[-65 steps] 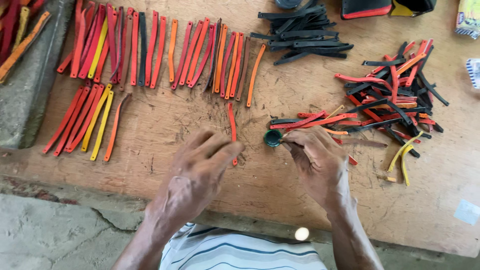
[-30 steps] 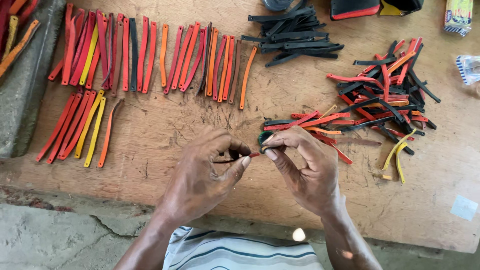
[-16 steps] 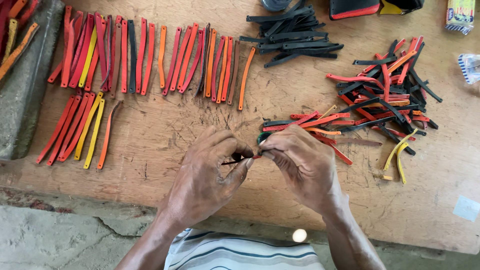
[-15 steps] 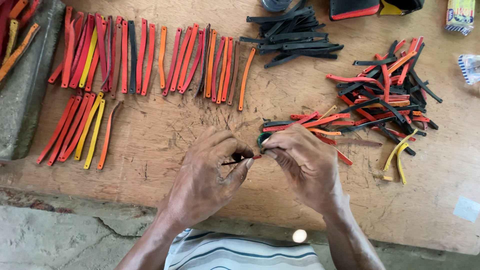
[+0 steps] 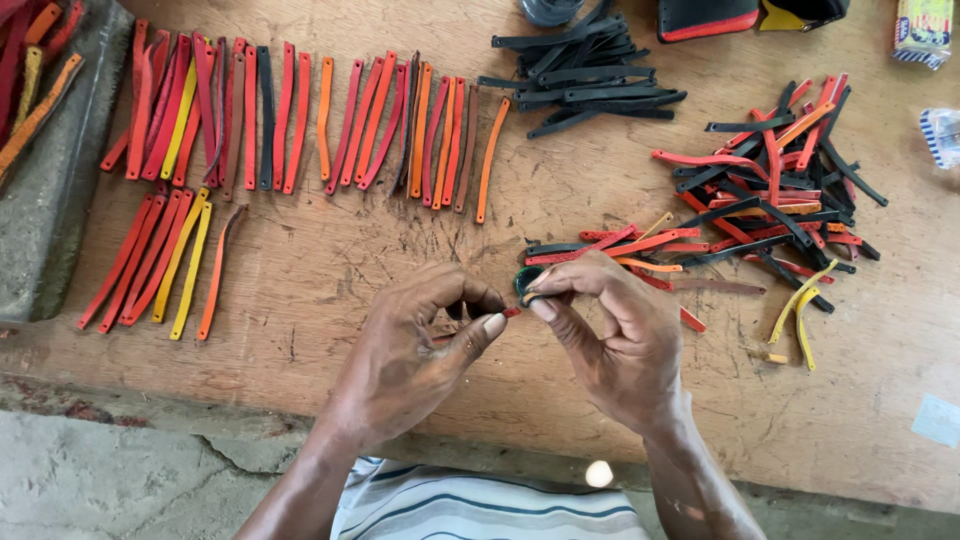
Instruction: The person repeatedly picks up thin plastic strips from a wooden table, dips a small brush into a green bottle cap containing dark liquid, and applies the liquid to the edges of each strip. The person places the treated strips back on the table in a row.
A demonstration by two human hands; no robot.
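- A thin red strap (image 5: 510, 312), mostly hidden behind the fingers, shows only its short tip between both hands, just above the scratched wooden tabletop (image 5: 330, 270).
- The left hand (image 5: 415, 350) curls palm-down, thumb and forefinger pinched shut on the red strap.
- The right hand (image 5: 610, 335) faces it, fingertips closed around a small dark green round piece (image 5: 527, 282) at the strap's tip.
- Far left lies a grey stone slab (image 5: 50, 210); beside it, neat rows of red, orange and yellow straps (image 5: 300, 120).
- Top centre sits a stack of black straps (image 5: 585, 80).
- To the right, a tangled heap of mixed straps (image 5: 770, 195) lies just beyond the right hand.
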